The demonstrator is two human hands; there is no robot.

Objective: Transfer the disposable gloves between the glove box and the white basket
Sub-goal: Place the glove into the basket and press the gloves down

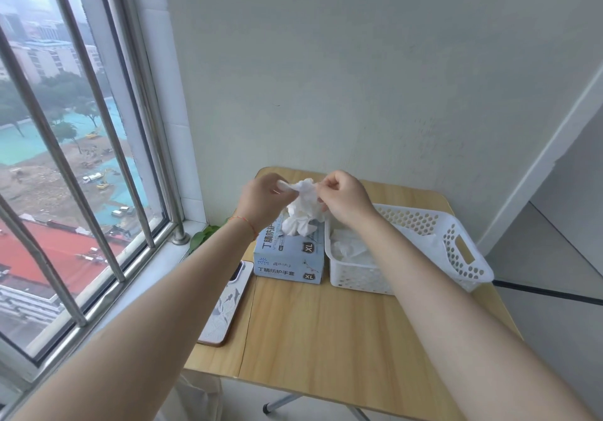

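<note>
- A crumpled white glove (305, 192) is held in the air above the glove box (288, 254), pinched at its two sides.
- The left hand (264, 200) is closed on the glove's left edge, thumb and fingers curled round it.
- The right hand (346, 198) is closed on the glove's right edge in the same manner.
- More white gloves (298, 226) are seen bulging from the opening in the top of the box.
- The white basket (456, 254) is set just beside the box, on its right; loose gloves (350, 249) are contained in it.
- Box and basket are supported on a wooden table (326, 329); a phone (226, 305) is laid near the table's left edge.
</note>
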